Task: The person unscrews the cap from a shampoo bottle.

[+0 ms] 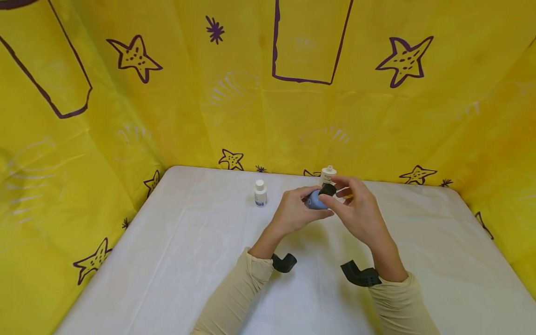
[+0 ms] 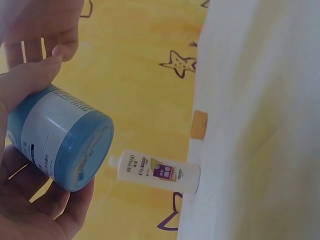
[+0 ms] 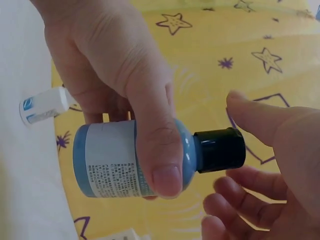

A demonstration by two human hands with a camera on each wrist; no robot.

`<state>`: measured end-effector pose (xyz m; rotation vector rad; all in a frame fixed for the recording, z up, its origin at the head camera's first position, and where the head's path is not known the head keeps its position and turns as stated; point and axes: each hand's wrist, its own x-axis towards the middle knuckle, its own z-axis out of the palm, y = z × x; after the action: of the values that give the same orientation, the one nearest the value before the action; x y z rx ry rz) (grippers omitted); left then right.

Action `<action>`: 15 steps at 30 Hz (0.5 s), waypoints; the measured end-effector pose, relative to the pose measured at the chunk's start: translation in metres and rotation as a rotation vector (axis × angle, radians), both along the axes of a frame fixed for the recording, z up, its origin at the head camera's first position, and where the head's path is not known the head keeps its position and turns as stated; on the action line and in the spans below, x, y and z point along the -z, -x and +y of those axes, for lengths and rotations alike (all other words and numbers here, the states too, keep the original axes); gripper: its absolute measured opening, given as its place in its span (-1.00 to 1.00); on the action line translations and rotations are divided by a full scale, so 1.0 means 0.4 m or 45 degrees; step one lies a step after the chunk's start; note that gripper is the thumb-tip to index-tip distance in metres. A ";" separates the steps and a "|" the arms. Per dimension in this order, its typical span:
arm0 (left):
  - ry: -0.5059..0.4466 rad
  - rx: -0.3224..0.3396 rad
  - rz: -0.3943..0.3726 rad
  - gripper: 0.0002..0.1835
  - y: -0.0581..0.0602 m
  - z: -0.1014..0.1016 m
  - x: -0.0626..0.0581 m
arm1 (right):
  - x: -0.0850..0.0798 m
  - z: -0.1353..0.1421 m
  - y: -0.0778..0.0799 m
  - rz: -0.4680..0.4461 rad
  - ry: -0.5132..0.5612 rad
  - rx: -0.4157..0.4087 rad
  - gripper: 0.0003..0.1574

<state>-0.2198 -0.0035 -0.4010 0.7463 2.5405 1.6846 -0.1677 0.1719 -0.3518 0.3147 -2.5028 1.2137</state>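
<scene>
A blue bottle (image 1: 317,201) with a white printed label and a black cap (image 3: 220,150) is held off the table, tilted. My left hand (image 1: 293,210) grips its body, thumb lying across the label in the right wrist view. Around the cap hovers my right hand (image 1: 362,209), thumb and loosely bent fingers spread apart. In the right wrist view its thumb stands away from the cap, while one fingertip comes close to the cap's lower edge. The left wrist view shows the bottle's blue base facing a white bottle (image 2: 160,172) behind it.
Behind my hands, that white bottle with a narrow nozzle stands near the table's back edge. A smaller white bottle with a white cap (image 1: 260,193) stands to the left. Yellow printed curtains (image 1: 251,116) close off the back and sides of the white table (image 1: 201,260).
</scene>
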 end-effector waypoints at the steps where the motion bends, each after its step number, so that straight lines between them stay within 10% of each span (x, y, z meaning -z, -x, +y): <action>1: 0.002 0.002 0.002 -0.41 0.000 0.000 0.000 | 0.001 -0.002 0.001 -0.003 -0.002 0.024 -0.37; 15: 0.031 0.032 0.011 -0.41 -0.007 0.003 0.000 | 0.001 -0.002 -0.005 -0.003 -0.039 0.025 -0.54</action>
<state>-0.2171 -0.0022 -0.4010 0.7822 2.5411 1.6438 -0.1659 0.1712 -0.3522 0.2964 -2.5229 1.1697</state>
